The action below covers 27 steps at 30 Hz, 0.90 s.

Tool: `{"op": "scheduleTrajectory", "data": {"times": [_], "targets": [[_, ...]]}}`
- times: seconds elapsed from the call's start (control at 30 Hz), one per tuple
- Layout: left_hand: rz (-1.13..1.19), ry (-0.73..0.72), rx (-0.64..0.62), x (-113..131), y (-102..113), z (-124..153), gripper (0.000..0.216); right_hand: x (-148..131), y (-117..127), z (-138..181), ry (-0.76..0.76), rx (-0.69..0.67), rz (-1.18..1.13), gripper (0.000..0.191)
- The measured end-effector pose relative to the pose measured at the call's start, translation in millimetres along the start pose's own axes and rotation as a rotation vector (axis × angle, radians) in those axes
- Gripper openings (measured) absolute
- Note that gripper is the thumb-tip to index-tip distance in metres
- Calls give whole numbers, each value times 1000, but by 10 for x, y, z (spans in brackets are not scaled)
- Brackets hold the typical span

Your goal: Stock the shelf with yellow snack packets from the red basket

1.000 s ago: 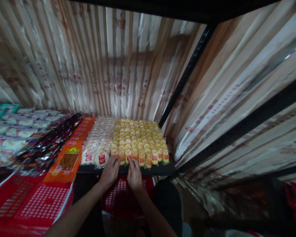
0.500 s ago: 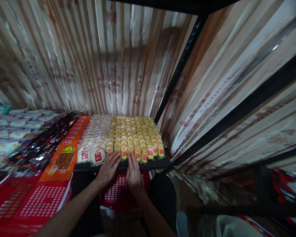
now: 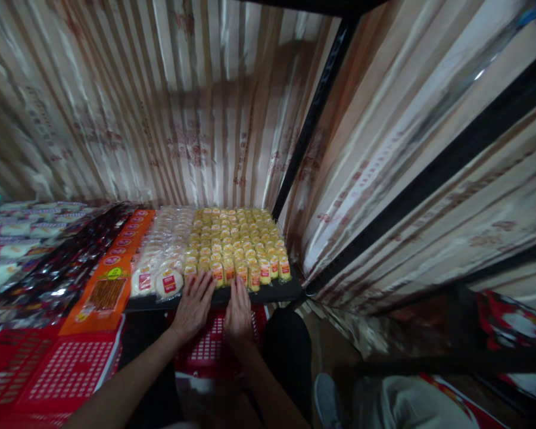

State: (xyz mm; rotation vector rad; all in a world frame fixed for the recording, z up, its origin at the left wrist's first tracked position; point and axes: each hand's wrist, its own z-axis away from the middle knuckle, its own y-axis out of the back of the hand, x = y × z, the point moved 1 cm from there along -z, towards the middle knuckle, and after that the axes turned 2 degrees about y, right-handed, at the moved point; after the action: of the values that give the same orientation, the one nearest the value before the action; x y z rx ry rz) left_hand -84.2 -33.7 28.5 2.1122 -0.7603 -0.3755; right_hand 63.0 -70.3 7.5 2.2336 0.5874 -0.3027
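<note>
Dark shelf point(image 3: 268, 294), spread fingers point(image 3: 205, 281) on yellow packets point(image 3: 236, 244).

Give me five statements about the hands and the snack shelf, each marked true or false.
1. Both hands, left hand and right hand, are at the front edge of the shelf. True.
2. The yellow snack packs lie left of the orange packets. False: they lie to the right.
3. The right hand grips a bottle. False: its fingers lie flat by the yellow packs.
4. A red basket sits below the hands. True.
5. Round white packs lie beside the yellow ones. True.
</note>
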Motion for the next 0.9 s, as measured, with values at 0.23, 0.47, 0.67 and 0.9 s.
{"op": "scheduleTrajectory", "data": {"times": [0.23, 0.47, 0.67, 0.9], "targets": [[22, -86, -53, 313, -145, -192, 49, 141, -42, 45, 13, 42, 50, 59], [49, -90, -30, 367, -232, -261, 52, 222, -14, -11, 36, 23, -28, 54], [70, -175, -71, 409, -273, -329, 52, 249, -61, 40, -9, 49, -63, 57], [82, -175, -71, 479, -304, -363, 52, 258, 127, 26, -28, 85, -122, 55]]}}
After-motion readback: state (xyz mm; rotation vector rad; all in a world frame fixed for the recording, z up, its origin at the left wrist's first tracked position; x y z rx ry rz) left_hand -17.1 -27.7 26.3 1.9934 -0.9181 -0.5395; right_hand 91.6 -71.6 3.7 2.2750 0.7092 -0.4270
